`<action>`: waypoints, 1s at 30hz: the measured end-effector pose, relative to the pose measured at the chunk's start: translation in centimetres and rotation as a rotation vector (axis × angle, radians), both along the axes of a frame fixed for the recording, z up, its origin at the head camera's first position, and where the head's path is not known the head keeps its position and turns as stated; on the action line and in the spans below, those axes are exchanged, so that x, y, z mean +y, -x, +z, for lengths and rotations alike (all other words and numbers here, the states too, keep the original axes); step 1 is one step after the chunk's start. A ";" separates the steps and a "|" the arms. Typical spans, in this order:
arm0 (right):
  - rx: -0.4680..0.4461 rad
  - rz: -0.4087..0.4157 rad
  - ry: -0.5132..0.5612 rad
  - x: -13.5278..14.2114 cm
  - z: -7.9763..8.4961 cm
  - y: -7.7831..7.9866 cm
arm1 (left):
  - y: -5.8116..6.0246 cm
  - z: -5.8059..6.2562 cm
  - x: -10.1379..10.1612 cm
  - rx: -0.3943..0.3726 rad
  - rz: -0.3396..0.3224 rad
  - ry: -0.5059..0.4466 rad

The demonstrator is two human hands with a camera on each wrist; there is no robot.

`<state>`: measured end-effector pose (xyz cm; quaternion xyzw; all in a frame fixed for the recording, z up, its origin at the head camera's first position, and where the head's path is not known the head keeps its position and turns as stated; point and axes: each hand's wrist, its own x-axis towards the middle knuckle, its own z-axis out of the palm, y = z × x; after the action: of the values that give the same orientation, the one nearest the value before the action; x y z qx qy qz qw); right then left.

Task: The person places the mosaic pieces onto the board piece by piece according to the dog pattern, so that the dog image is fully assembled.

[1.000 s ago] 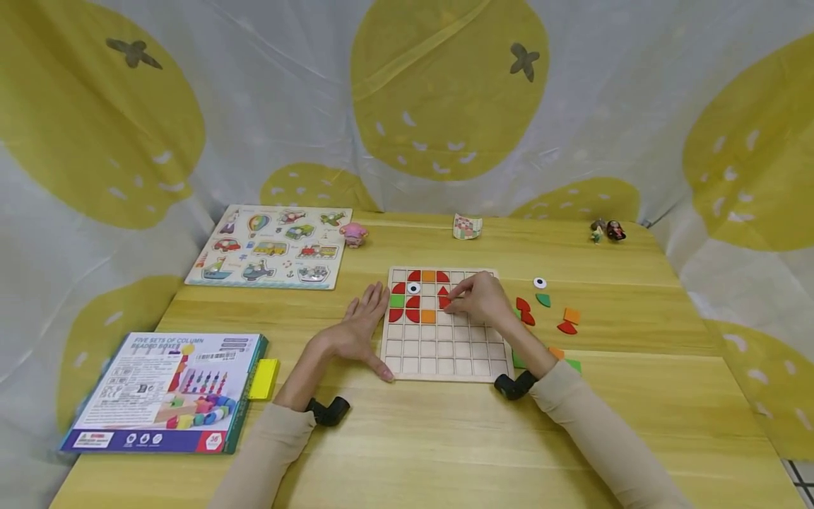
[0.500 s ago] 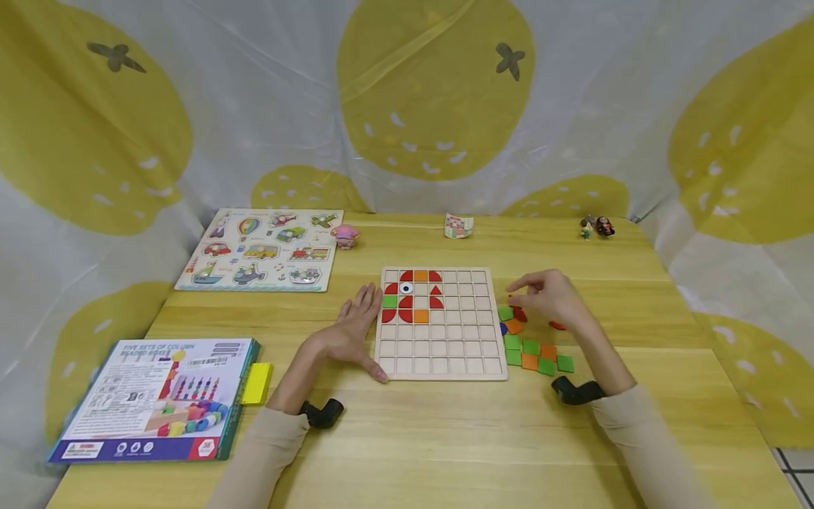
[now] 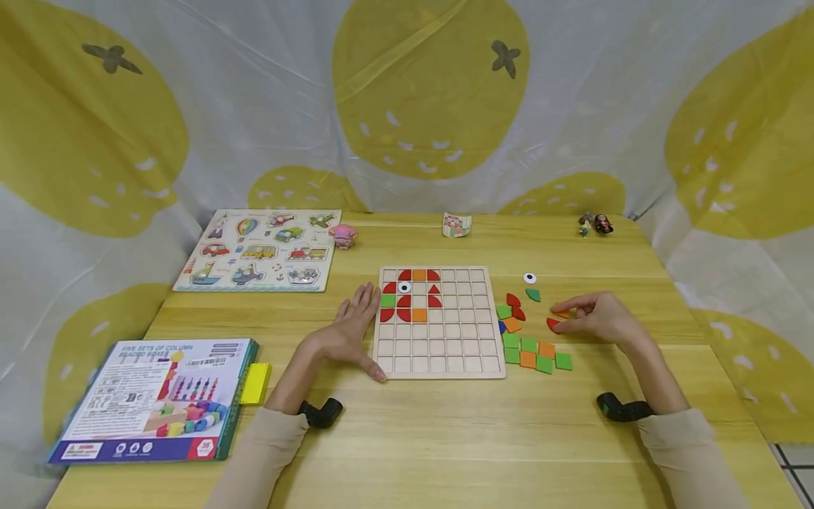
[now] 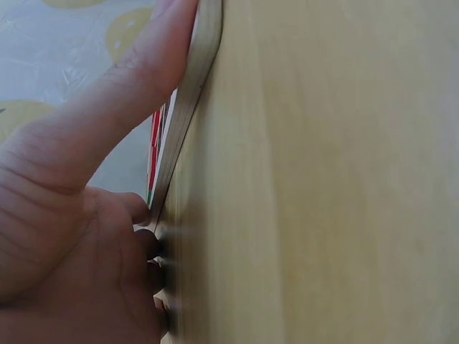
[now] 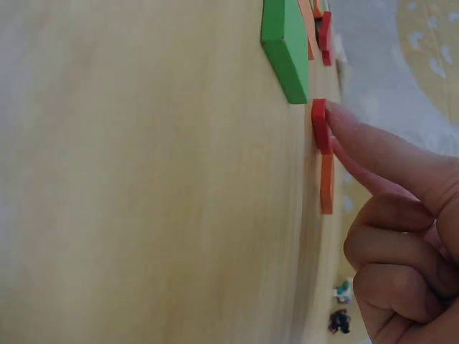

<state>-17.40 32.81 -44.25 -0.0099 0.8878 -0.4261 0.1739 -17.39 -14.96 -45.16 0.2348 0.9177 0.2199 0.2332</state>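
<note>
My left hand (image 3: 348, 332) lies spread at the left edge of the wooden grid board (image 3: 439, 351), its thumb on the near left corner. In the left wrist view, the thumb (image 4: 118, 100) presses along the board's rim. Red, orange and green shapes and an eye disc (image 3: 404, 288) fill cells at its upper left. My right hand (image 3: 600, 316) is right of the board. Its thumb touches a red quarter-round piece (image 5: 320, 125), and its forefinger reaches over an orange square (image 5: 327, 183) beside that piece. Thumb and forefinger are apart; the other fingers are curled.
Several loose green squares (image 3: 511, 341) and orange squares (image 3: 546, 349) lie right of the board, with red pieces (image 3: 514, 301) and another eye disc (image 3: 530, 278). A picture puzzle (image 3: 254, 251), boxed toy (image 3: 152, 399), pink figure (image 3: 344, 236) and paper card (image 3: 456, 225) surround them.
My right hand has left a red piece on the board and moved right, past the loose pieces, to the red quarter-round and orange square. My left hand has stayed at the board's edge.
</note>
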 end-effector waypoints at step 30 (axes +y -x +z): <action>0.071 0.531 -0.050 -18.9 1.3 4.6 | -0.3 0.1 -0.3 0.014 -0.005 -0.014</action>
<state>-22.04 13.92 -42.93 -0.2529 0.8698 -0.3431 0.2485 -17.13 -15.22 -45.07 0.2401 0.9172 0.2241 0.2256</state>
